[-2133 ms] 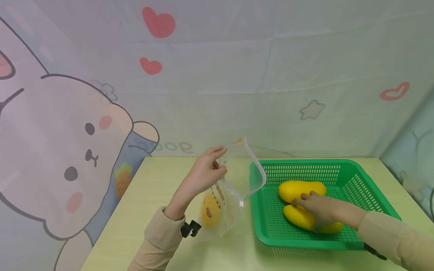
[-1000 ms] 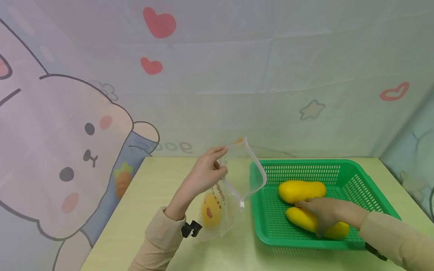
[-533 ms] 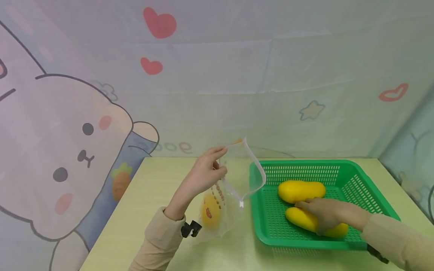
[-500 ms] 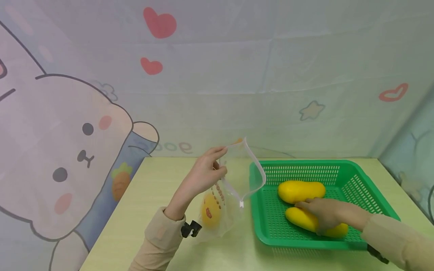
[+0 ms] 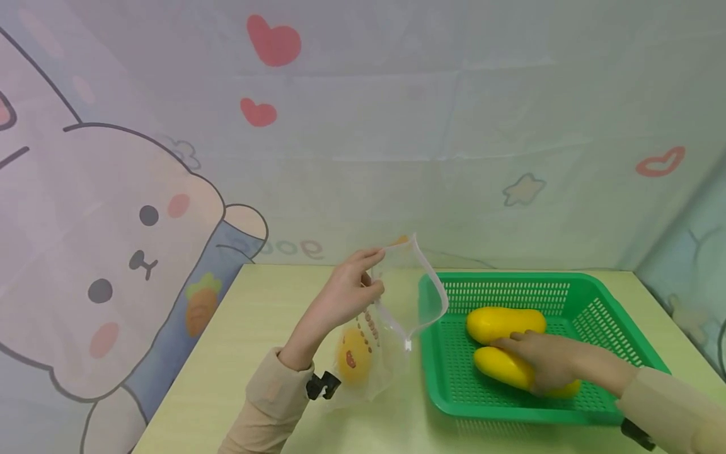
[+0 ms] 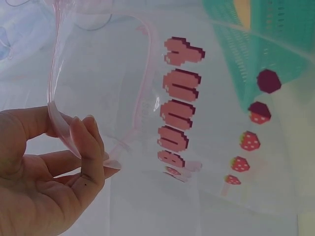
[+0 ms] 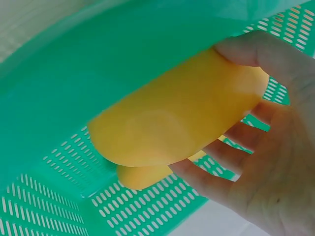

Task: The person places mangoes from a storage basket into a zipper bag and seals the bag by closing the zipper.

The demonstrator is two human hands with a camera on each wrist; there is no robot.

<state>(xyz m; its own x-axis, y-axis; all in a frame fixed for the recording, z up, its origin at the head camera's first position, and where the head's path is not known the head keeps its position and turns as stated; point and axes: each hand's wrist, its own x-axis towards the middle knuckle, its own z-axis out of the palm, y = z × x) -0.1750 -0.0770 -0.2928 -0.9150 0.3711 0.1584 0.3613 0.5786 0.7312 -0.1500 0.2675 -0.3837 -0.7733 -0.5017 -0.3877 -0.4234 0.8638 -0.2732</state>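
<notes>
My left hand (image 5: 351, 287) pinches the rim of a clear zip bag (image 6: 236, 64) with pink "BUNNY" lettering and strawberries printed on it. The bag's mouth gapes toward the right, its white slider (image 5: 408, 345) hanging at the near corner. A rounded yellow shape (image 5: 354, 359) shows through the lower bag; whether it lies inside cannot be told. Over the green basket, my right hand (image 5: 547, 360) grips a long, smooth, mango-like yellow fruit (image 7: 167, 118), thumb on one side and fingers on the other. A second yellow fruit (image 5: 505, 324) lies just behind it.
The green slotted basket (image 5: 433, 391) stands on the right of a pale yellow-green table (image 5: 227, 353). Its left wall is close beside the bag's mouth. A printed cloth backdrop (image 5: 363, 126) with a cartoon rabbit rises behind the table.
The right hand has gone from lying spread across the fruits to gripping the nearer one, which shifted slightly right and toward me, then a little back left. The left hand and bag hold their place.
</notes>
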